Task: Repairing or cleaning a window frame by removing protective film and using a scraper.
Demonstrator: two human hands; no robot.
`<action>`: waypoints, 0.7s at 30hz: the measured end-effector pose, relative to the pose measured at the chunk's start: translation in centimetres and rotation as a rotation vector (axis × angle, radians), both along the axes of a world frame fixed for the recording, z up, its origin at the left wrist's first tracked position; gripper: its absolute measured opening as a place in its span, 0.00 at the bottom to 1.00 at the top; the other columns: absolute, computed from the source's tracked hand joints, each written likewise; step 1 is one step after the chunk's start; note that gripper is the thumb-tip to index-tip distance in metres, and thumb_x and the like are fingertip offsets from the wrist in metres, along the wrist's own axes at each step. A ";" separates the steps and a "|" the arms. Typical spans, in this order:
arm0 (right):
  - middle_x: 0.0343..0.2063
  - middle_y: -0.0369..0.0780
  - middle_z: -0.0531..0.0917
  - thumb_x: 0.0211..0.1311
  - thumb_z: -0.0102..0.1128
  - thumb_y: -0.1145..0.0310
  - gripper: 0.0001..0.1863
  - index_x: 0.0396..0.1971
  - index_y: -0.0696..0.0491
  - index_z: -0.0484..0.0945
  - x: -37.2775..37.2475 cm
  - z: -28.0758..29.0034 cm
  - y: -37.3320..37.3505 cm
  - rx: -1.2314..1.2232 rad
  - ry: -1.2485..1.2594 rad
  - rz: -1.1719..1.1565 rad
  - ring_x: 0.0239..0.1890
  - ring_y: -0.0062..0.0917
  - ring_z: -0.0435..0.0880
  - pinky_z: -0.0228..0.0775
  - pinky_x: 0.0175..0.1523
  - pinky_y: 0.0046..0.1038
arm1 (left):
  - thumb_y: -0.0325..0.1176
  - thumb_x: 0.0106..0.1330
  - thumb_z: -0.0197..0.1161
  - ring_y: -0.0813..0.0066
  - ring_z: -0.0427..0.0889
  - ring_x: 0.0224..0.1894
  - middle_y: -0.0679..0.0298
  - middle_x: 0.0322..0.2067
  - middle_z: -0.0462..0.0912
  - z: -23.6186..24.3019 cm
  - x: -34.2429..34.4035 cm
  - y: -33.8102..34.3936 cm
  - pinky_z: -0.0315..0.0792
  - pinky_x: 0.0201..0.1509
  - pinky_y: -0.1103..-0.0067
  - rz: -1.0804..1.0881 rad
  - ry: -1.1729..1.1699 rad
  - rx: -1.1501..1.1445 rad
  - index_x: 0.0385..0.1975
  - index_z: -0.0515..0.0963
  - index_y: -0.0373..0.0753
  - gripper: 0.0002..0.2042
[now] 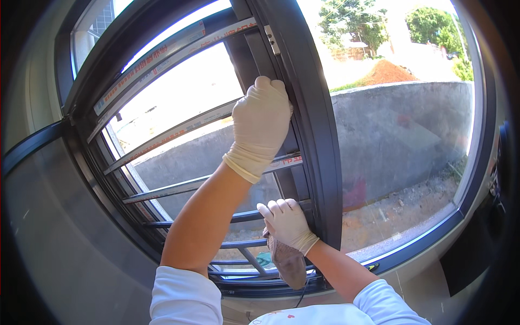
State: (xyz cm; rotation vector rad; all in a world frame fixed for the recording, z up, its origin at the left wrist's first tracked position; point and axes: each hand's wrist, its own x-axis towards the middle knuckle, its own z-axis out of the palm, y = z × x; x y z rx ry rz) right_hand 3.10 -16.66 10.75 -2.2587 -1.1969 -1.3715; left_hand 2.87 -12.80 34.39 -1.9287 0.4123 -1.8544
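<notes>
Left hand (262,122) — curled into a fist by the frame (318,135), cannot tell what's inside | right hand (287,223) — fingers bent, holding cloth (290,265) | cloth hangs below the right palm

The gloved left hand (264,122) was high, curled into a fist, its left forearm (201,216) slanting steeply upward. The gloved right hand (290,226) was lower, fingers bent, its right forearm (337,267) angled up leftward.
</notes>
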 end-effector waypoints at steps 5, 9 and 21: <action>0.35 0.34 0.71 0.60 0.52 0.62 0.21 0.54 0.46 0.68 -0.3 0.3 -0.3 -0.023 0.036 0.026 0.42 0.24 0.70 0.57 0.51 0.29 | 0.25 0.50 0.61 0.67 0.78 0.23 0.63 0.25 0.72 0.4 0.5 0.6 0.73 0.23 0.74 -0.222 0.038 -0.105 0.25 0.73 0.41 0.05; 0.36 0.34 0.72 0.60 0.53 0.62 0.22 0.55 0.46 0.67 -0.1 -0.1 -0.3 -0.022 0.025 0.026 0.42 0.24 0.70 0.57 0.52 0.30 | 0.23 0.52 0.61 0.69 0.77 0.23 0.62 0.27 0.73 0.2 0.3 0.8 0.73 0.26 0.75 -0.326 0.105 -0.205 0.28 0.74 0.39 0.06; 0.35 0.34 0.72 0.59 0.53 0.62 0.23 0.55 0.46 0.68 0.2 0.2 -0.1 0.002 -0.032 0.011 0.42 0.24 0.71 0.59 0.50 0.29 | 0.31 0.51 0.73 0.74 0.78 0.31 0.62 0.32 0.74 2.2 -1.1 1.8 0.74 0.36 0.78 -0.445 0.520 -0.296 0.33 0.74 0.36 0.15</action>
